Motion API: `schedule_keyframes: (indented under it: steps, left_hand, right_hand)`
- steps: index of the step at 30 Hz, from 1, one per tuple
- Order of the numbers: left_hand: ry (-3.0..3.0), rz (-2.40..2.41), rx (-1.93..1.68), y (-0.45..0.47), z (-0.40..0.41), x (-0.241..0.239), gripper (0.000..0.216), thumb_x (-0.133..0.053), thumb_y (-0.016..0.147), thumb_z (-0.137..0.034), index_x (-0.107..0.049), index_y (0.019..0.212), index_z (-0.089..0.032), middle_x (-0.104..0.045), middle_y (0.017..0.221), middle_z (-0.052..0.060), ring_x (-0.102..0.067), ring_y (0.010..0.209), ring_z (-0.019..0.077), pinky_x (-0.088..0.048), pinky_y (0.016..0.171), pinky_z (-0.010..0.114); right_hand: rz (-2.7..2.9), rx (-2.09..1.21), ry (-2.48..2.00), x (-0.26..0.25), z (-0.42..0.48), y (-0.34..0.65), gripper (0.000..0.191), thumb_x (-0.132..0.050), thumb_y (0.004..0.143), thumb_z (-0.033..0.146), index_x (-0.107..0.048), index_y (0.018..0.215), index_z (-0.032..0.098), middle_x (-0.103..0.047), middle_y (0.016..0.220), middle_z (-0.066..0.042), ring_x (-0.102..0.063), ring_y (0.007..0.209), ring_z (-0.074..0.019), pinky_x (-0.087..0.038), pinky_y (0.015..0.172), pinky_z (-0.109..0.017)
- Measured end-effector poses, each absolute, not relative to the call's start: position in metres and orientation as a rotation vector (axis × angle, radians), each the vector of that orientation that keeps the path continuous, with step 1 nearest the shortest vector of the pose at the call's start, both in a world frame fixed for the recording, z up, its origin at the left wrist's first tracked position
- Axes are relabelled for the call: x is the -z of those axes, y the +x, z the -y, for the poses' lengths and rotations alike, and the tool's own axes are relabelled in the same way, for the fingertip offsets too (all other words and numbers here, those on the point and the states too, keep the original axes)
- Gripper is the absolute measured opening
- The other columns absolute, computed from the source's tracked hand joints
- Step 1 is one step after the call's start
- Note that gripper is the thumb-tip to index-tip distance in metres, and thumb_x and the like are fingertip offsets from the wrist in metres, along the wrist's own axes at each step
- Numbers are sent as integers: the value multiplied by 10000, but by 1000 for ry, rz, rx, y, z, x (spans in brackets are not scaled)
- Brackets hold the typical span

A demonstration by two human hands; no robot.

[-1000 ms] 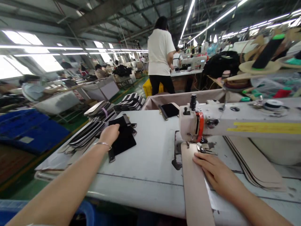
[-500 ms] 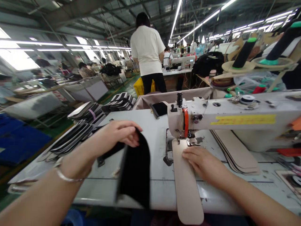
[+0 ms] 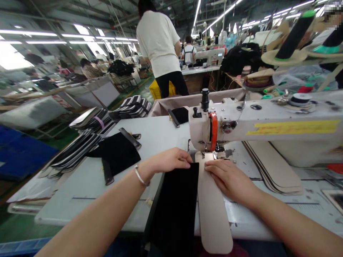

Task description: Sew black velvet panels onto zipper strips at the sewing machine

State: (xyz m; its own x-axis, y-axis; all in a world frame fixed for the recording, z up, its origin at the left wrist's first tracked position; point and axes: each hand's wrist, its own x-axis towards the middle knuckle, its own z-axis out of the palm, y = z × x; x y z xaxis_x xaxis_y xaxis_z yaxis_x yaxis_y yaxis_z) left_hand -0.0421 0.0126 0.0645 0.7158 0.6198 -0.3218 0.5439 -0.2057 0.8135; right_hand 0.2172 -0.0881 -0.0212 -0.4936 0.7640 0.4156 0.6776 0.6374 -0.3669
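Make the top end of the tan strip the middle of a clock. The left hand is at 9 o'clock, thumb and fingers pinched tight on the top of a black strip. That strip hangs down at 7 o'clock, right beside the tan one. The right hand is at 4 o'clock, laid flat with its fingers close together on the tan strip, which runs to 6 o'clock under the sewing machine. Yellow tape sticks to the machine near 3 o'clock (it has faint marks, too pale to read). More tan strips lie stacked at 3 o'clock. Black pieces with shiny dark ends lie at 9 o'clock on the white table.
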Motion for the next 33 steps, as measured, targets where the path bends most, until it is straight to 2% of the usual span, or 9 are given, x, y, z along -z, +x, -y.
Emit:
schedule_keyframes:
  steps: [3, 6, 13, 27, 33]
  left_hand:
    - [2032, -1043, -182, -16, -10, -38, 99, -677, 807, -252, -703, 832, -160, -682, 751, 11, -591, 691, 161, -407, 648, 257]
    - [2083, -1157, -271, -1, -9, -22, 106, -713, 802, -252, -690, 858, -165, -672, 751, 2, -586, 676, 156, -384, 612, 251]
    - [2167, -1253, -337, 7, -6, -26, 114, -677, 853, -210, -657, 751, -165, -664, 686, -9, -574, 623, 138, -347, 591, 250]
    - [2236, -1335, -447, 10, -3, -23, 96, -643, 886, -208, -691, 827, -150, -697, 722, 42, -620, 689, 179, -418, 646, 279]
    - [2293, -1292, -443, 11, -8, -19, 101, -644, 906, -229, -680, 856, -149, -690, 767, 56, -646, 752, 201, -449, 691, 297]
  right_hand:
    - [2302, -158, -1153, 21, 90, 217, 355, -502, 1005, 185, -562, 1355, 187, -600, 1403, -129, -574, 1270, -279, -492, 1075, -519]
    - [2339, -102, -1154, 22, 91, 219, 393, -484, 1005, 166, -534, 1394, 190, -558, 1456, -126, -552, 1294, -286, -488, 1080, -518]
    - [2389, -106, -1164, 23, 90, 221, 441, -486, 998, 176, -531, 1436, 204, -571, 1441, -116, -560, 1264, -292, -506, 1039, -525]
    - [2389, -102, -1215, 19, 90, 218, 409, -435, 1042, 207, -507, 1442, 168, -529, 1497, -121, -545, 1298, -281, -496, 1043, -502]
    - [2425, -103, -1174, 17, 91, 221, 391, -467, 1017, 178, -539, 1400, 180, -551, 1474, -100, -557, 1261, -286, -500, 1018, -505]
